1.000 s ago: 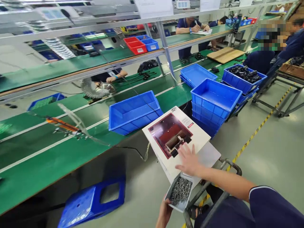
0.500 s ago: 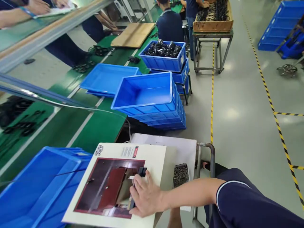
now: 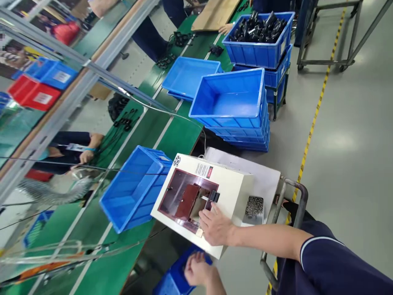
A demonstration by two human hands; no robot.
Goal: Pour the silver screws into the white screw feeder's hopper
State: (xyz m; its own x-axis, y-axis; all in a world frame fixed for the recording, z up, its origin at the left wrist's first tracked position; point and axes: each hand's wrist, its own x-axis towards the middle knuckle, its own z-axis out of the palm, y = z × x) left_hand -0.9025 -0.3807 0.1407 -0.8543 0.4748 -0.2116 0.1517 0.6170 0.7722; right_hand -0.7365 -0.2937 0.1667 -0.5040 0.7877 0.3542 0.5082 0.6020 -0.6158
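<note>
A white box-shaped machine (image 3: 233, 186) with a dark red window on top sits on a white board over a metal cart (image 3: 288, 205). My right hand (image 3: 216, 227) lies on the window's near edge, fingers curled by a small black part (image 3: 214, 196); whether it grips anything is unclear. Beside the machine a small tray of metal screws (image 3: 254, 207) rests on the board. My left hand (image 3: 196, 270) is low down, fingers bent over the rim of a blue stool (image 3: 172, 280) on the floor.
An empty blue bin (image 3: 135, 186) stands on the green bench left of the machine. Stacked blue bins (image 3: 233, 102) stand beyond it, and a bin of black parts (image 3: 260, 37) behind. Another person's arms (image 3: 76, 149) rest across the bench. A yellow-black floor line (image 3: 310, 131) runs on the right.
The view swung left and pulled back, so the machine now sits mid-frame. My right hand stayed on the machine's window. My left hand came into sight at the blue stool.
</note>
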